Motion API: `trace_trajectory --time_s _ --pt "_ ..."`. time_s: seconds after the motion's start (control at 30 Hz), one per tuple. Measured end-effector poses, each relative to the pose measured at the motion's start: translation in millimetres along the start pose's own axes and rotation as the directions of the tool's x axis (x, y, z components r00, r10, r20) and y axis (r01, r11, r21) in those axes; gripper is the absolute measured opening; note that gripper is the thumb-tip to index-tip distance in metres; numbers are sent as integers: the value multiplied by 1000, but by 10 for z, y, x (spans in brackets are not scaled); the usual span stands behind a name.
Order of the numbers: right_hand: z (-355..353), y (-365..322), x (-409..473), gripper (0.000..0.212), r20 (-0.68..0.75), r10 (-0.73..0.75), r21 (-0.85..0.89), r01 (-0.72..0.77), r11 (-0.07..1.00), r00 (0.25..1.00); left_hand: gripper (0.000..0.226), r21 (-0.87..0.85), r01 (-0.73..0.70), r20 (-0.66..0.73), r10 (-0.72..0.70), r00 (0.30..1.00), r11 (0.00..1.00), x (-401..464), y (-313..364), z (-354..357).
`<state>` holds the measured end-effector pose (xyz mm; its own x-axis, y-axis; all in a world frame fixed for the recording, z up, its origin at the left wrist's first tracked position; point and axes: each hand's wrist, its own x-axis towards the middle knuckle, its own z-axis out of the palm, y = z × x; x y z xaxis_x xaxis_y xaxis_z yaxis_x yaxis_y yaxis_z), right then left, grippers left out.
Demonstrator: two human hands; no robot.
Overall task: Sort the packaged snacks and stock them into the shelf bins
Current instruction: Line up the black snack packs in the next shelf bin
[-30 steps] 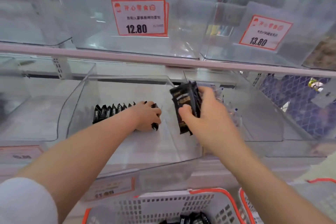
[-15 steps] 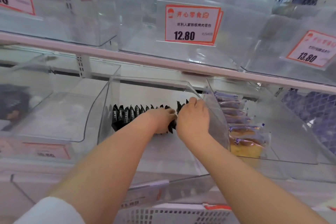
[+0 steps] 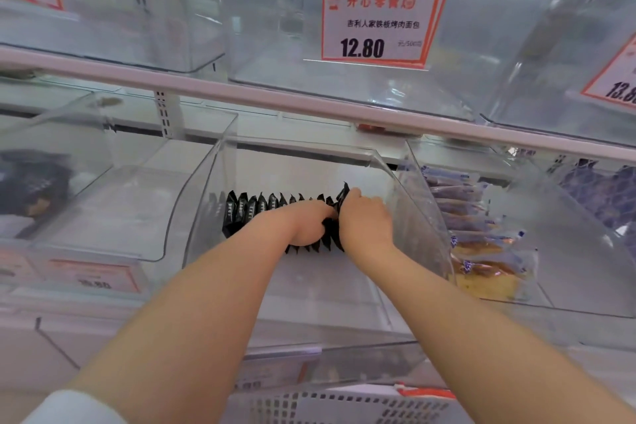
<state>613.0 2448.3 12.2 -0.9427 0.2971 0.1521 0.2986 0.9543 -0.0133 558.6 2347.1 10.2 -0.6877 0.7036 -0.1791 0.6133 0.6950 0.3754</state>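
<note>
Centre frame, the left hand (image 3: 308, 227) braces the row of black packets (image 3: 253, 213) while the right hand (image 3: 364, 220) pinches new ones against it; letting go unevenly could topple the row inside the clear bin (image 3: 206, 189).

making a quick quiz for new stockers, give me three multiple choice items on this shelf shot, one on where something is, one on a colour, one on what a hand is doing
1. Where does the row of snack packets stand?
A. in the clear middle bin on the lower shelf
B. on the upper shelf
C. in the basket below

2. What colour are those packets?
A. yellow
B. black
C. red

3. What is the right hand doing?
A. hanging idle at the side
B. pointing at the 12.80 price tag
C. gripping packets at the right end of the row

Answers:
1 A, the packets stand upright in a line inside that bin.
2 B, the wrappers are black with small pale print.
3 C, its fingers curl over the end packets, next to the left hand, which holds the row.
</note>
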Motion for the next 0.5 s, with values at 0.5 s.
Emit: trace_trajectory --time_s 0.5 --pt "-837 345 -540 23 -222 146 488 -20 873 964 61 309 -77 -30 90 995 948 33 109 140"
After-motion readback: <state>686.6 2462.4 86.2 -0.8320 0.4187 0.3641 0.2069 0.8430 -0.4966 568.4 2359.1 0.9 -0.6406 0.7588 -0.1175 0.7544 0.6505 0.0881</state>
